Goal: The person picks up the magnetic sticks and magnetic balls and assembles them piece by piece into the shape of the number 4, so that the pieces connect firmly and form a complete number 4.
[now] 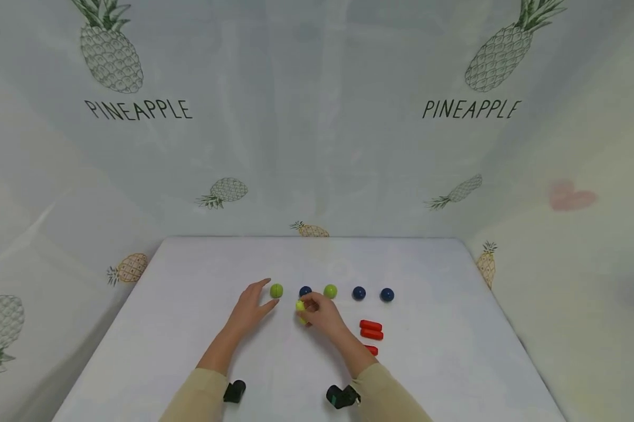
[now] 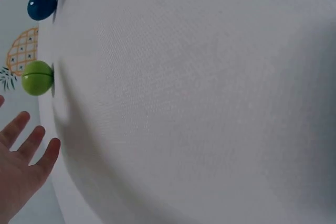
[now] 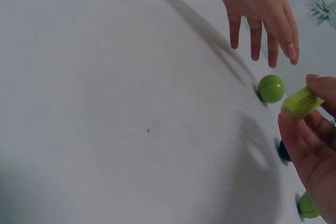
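Observation:
My right hand (image 1: 323, 315) pinches a short yellow-green block (image 3: 301, 103) between thumb and fingers, held up over the white table. The block has ridged sides. My left hand (image 1: 248, 308) holds nothing, its thumb and fingers spread apart just left of a green ball (image 1: 277, 291). A seam runs round this ball, as the left wrist view shows. Just behind the right hand lies a dark blue ball (image 1: 305, 291), partly hidden by it in the head view. A second green ball (image 1: 330, 291) sits a little to the right.
Two more dark blue balls, a nearer one (image 1: 359, 293) and an outer one (image 1: 387, 295), continue the row rightward. Three red sticks (image 1: 372, 334) lie right of my right forearm, one partly covered by it. A pineapple-print curtain (image 1: 317, 146) hangs behind the table (image 1: 454, 351).

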### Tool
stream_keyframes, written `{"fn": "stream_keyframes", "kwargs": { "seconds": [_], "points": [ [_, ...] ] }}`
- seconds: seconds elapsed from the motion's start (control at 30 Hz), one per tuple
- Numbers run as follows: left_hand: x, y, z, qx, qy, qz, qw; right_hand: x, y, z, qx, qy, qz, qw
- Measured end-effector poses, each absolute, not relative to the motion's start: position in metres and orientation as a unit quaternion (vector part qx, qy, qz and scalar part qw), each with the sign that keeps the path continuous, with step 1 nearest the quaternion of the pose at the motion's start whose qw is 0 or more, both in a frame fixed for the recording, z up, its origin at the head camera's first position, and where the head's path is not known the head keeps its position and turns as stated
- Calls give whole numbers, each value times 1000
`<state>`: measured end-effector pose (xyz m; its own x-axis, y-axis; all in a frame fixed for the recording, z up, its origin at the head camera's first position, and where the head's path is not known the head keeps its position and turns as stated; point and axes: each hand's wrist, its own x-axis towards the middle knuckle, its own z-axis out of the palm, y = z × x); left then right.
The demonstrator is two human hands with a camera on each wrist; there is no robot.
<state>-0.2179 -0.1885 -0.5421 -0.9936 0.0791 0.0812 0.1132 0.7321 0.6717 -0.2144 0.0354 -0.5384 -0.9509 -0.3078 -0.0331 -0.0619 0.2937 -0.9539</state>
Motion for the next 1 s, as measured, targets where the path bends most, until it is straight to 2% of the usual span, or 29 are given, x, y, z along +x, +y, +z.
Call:
{"fn": "stream_keyframes", "kwargs": {
  "seconds": [0.27,0.5,1.0],
  "points": [
    [-229,-205,-552,-33,-901,-433,4,-213,6,-546,-75,743,-653,128],
    [-244,-201,-555,-53,-881,-470,7,-219,-1,-552,-87,726,-674,105],
    [-258,-202,-561,0,-869,-490,-71,-227,-19,-569,-76,735,-670,78]
  ]
}}
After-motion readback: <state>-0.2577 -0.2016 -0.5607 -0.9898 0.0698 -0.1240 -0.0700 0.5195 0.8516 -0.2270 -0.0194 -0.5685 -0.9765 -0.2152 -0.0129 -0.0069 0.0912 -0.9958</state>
